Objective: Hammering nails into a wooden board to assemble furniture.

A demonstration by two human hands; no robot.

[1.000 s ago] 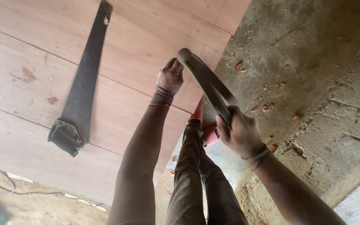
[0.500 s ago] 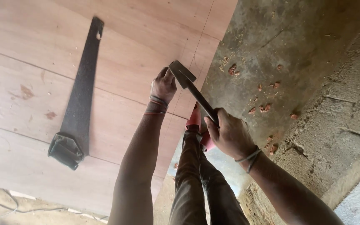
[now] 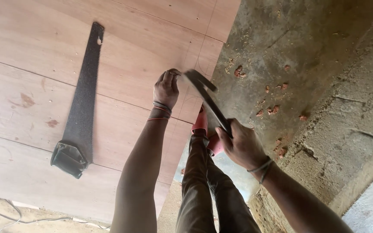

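A dark hammer (image 3: 207, 102) is being held by the right hand (image 3: 242, 146), whose fingers are closed tightly around the lower end of the handle. The head of the hammer is blurred, and it is standing just beside the left hand (image 3: 166, 88), above the plywood sheet (image 3: 121, 56). The left hand is being pressed on the plywood sheet with the fingers pinched together; something small may be held between them, but it cannot be told what. A hand saw (image 3: 80, 108) is lying flat on the plywood sheet, well apart from the left hand. Beside the plywood sheet's edge, a concrete floor (image 3: 307, 56) with reddish brick crumbs (image 3: 273, 110) is being seen. Bands are being worn on both wrists.
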